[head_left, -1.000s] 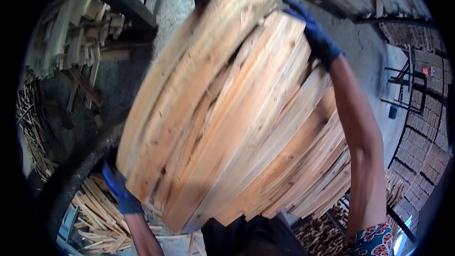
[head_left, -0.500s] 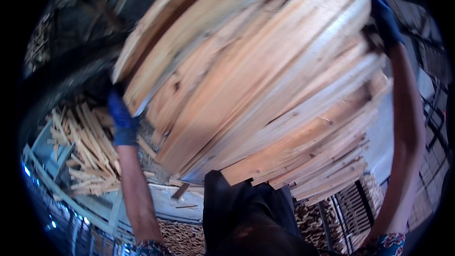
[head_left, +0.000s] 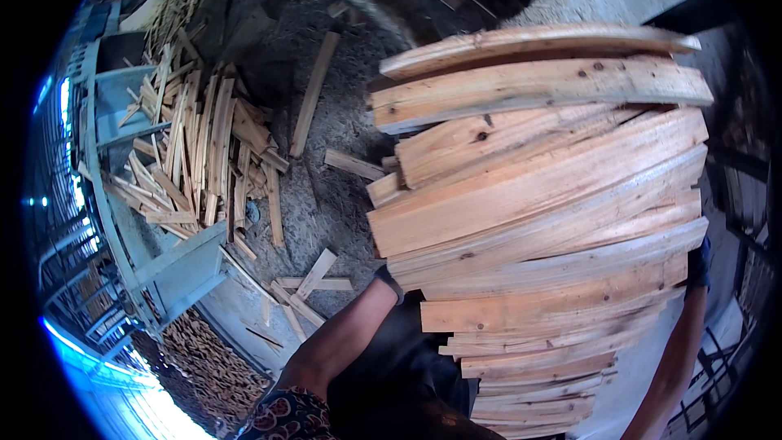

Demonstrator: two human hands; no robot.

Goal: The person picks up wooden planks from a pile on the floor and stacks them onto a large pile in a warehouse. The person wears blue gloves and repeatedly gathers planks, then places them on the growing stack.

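Note:
A stack of rough wooden boards fills the right half of the view, several of them knotty and lying unevenly. My left hand is at the left ends of the boards; only the cuff and wrist show, and its fingers are hidden behind the wood. At the right ends, my right hand in a dark blue glove is against the stack, its fingers also out of sight. Narrower boards continue the stack toward me.
Thin wood offcuts lie heaped on the left by a pale blue metal frame. Loose strips lie on the dusty grey floor. Many small wood pieces are piled below the frame. Dark bars stand along the right.
The view has swung left, bringing more of the offcuts and floor in. The boards now appear farther right and more level. My left hand has gone from the upper boards to lower ones.

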